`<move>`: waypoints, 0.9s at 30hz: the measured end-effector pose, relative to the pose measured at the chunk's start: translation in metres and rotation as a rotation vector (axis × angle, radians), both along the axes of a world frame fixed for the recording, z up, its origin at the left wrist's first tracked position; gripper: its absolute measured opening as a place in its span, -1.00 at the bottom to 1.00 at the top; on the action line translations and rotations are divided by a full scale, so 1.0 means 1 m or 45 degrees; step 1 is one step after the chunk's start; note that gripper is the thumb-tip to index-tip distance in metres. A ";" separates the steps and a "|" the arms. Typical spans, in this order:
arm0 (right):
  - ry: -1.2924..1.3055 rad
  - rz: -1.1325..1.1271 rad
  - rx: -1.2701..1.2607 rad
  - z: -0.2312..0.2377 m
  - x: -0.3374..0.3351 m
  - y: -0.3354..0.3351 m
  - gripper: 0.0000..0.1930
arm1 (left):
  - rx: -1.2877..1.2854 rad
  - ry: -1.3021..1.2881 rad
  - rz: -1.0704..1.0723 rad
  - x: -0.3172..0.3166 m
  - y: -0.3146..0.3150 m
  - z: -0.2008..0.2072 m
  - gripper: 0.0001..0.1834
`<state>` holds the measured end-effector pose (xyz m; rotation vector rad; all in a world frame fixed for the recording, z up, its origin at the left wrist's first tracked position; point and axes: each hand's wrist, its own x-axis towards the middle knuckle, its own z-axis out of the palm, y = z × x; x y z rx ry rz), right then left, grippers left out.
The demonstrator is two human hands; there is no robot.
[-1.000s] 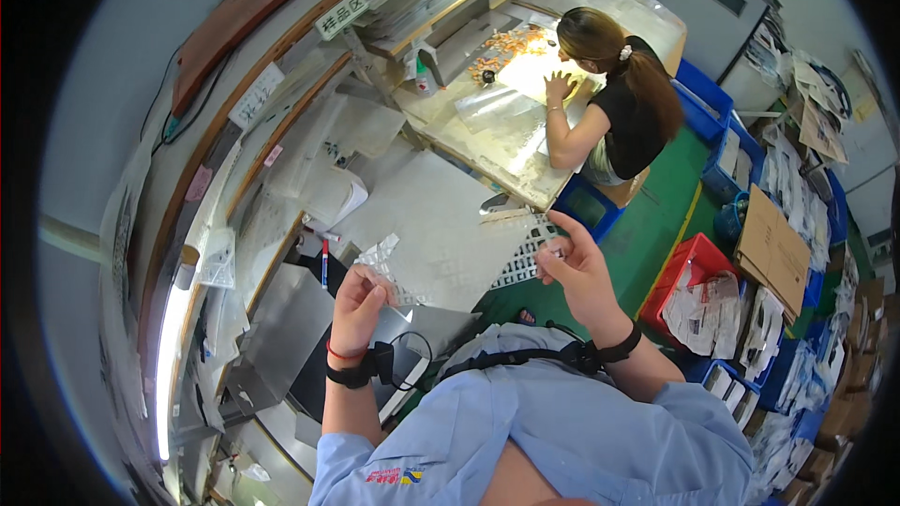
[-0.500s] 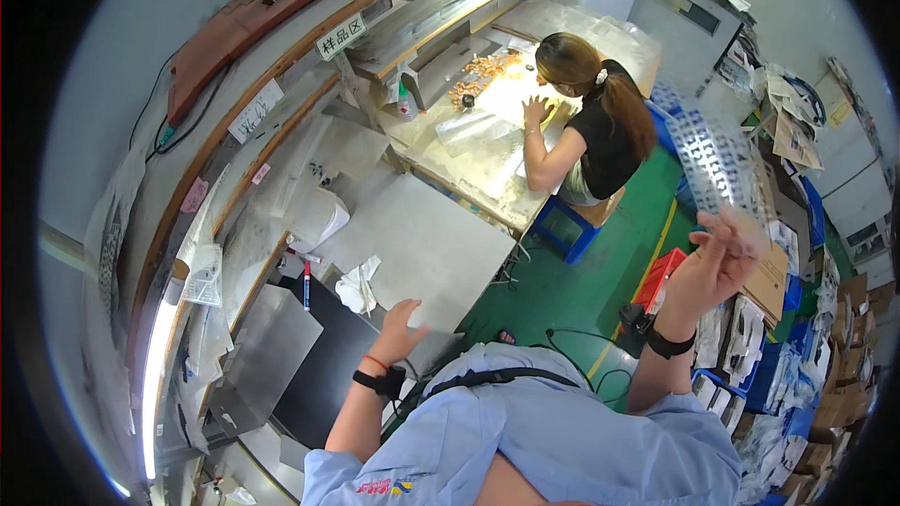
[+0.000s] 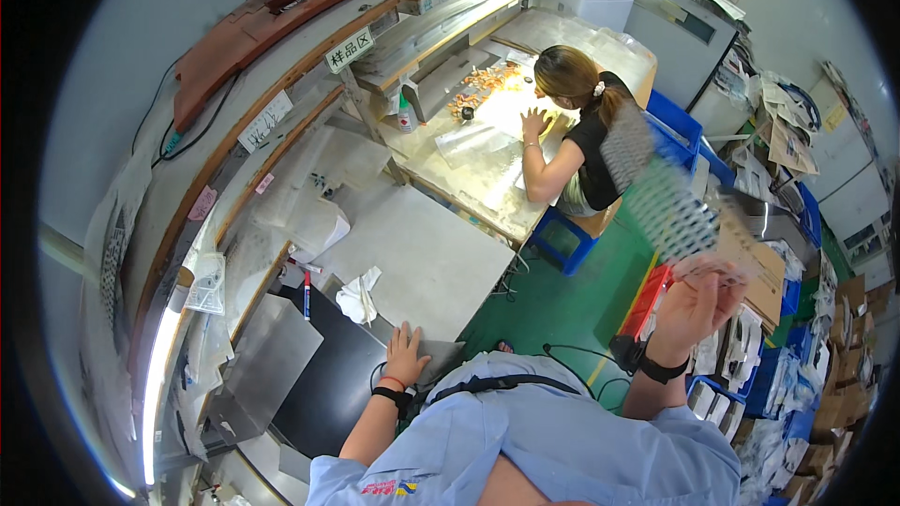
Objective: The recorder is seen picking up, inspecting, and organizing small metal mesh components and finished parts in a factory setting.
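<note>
My right hand (image 3: 698, 309) is raised at the right, its fingers pinched on the lower end of a clear, flexible plastic sheet (image 3: 670, 211) with rows of small dark marks. The sheet stretches up and leftward from the fingers, bent and smeared by motion. At the near edge of the grey tabletop (image 3: 436, 248), my left hand (image 3: 405, 359) lies with its fingers spread and nothing in it. A crumpled white cloth or tissue (image 3: 359, 295) lies on the table close to that hand. A dark panel (image 3: 328, 370) is beside my left wrist.
A co-worker (image 3: 586, 122) sits at a lit bench (image 3: 450, 155) ahead, beside a blue stool (image 3: 562, 242). Wooden shelves (image 3: 281, 117) line the left. A red crate (image 3: 647, 300), a cardboard box (image 3: 764, 276) and blue bins (image 3: 670, 131) stand at the right. A cable (image 3: 572, 351) crosses the green floor.
My right hand has moved slightly down and left, and the plastic sheet has swung leftward, now overlapping the co-worker's back. My left hand has come down to the table's edge.
</note>
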<state>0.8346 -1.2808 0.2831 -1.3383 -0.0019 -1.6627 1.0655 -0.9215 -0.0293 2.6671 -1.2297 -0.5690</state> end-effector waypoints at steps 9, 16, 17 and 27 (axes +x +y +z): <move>0.672 0.201 0.127 0.000 0.011 0.025 -0.83 | -0.152 0.013 0.136 -0.001 -0.001 -0.003 -0.34; 0.743 0.258 0.131 0.000 0.016 0.024 -0.86 | -0.220 -0.010 0.272 0.008 -0.004 -0.004 -0.71; 0.756 0.260 0.130 0.000 0.015 0.023 -0.86 | -0.201 -0.007 0.293 0.012 -0.004 -0.005 -0.73; 0.761 0.295 0.165 -0.010 0.015 0.022 -0.87 | -0.312 -0.056 0.237 0.019 -0.022 0.008 -0.26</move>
